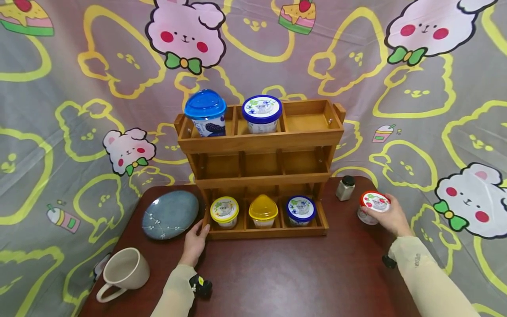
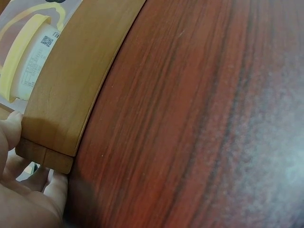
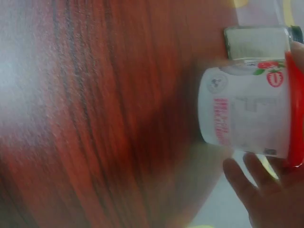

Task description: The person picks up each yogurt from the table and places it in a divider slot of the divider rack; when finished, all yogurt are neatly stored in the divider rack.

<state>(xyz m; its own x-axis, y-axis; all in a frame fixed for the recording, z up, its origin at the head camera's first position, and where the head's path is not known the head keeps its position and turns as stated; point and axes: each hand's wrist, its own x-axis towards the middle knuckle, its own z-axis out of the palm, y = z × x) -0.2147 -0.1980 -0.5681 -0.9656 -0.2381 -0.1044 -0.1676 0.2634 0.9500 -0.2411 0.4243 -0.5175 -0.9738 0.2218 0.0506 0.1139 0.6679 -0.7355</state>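
Observation:
A three-tier wooden rack (image 1: pixel 261 143) stands at the back of the table. My left hand (image 1: pixel 193 244) grips its lower left corner, the thumb against the front board (image 2: pixel 78 80) and other fingers round the side. On the right, my right hand (image 1: pixel 393 216) holds a white cup with a red lid (image 1: pixel 375 201) and strawberry pictures, thumb and fingers on opposite sides of it. Yellow-lidded (image 1: pixel 225 209), yellow dome-lidded (image 1: pixel 263 211) and blue-lidded (image 1: pixel 301 210) cups fill the bottom tier. A blue dome-lidded cup (image 1: pixel 206 112) and another blue-lidded cup (image 1: pixel 262 113) sit on top.
A small glass jar with a black cap (image 1: pixel 345 188) stands just left of the held cup. Left of the rack lies a blue-grey plate (image 1: pixel 170 215), with a beige mug (image 1: pixel 126 269) nearer the front. A patterned curtain (image 1: pixel 253 66) surrounds the table (image 1: pixel 293 273).

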